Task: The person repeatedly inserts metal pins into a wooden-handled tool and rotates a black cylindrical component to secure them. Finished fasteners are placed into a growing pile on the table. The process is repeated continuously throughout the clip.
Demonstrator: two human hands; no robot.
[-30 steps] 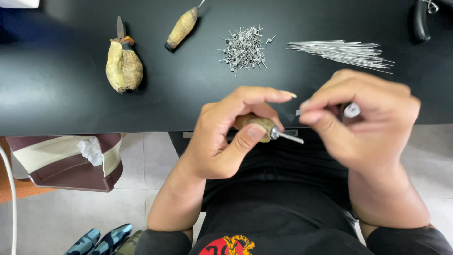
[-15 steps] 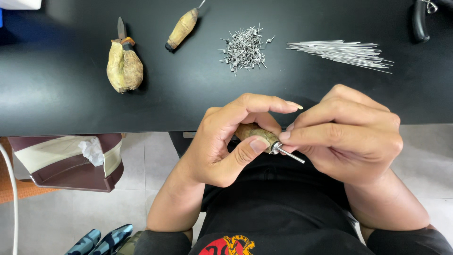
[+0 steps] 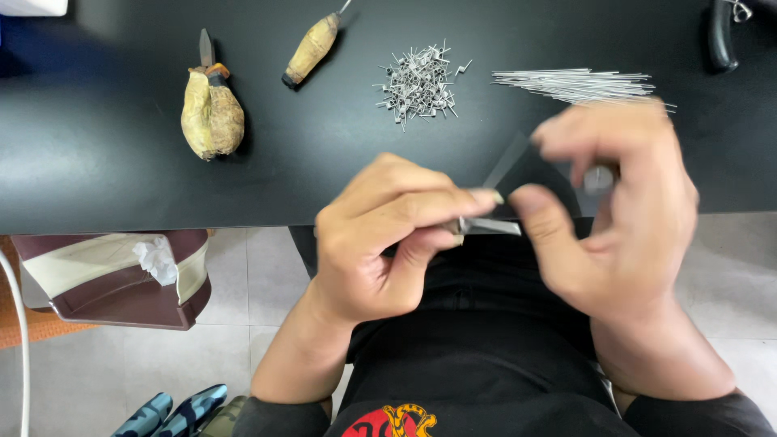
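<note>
Head view looks down on a black desk (image 3: 121,162) above a pale tiled floor (image 3: 243,324), with a brown bin (image 3: 105,291) below and left of the hands. Beyond the hands lie two wrapped-handle tools (image 3: 212,113), a heap of small bent wire pieces (image 3: 417,81) and a bundle of straight wires (image 3: 579,82). Since half a second ago the right hand (image 3: 623,218), blurred, has lifted and spread away from the left hand (image 3: 388,243); whether its loosely curled fingers pinch anything I cannot tell. The left hand is closed around a small tool, its metal tip (image 3: 486,226) pointing right between both hands.
</note>
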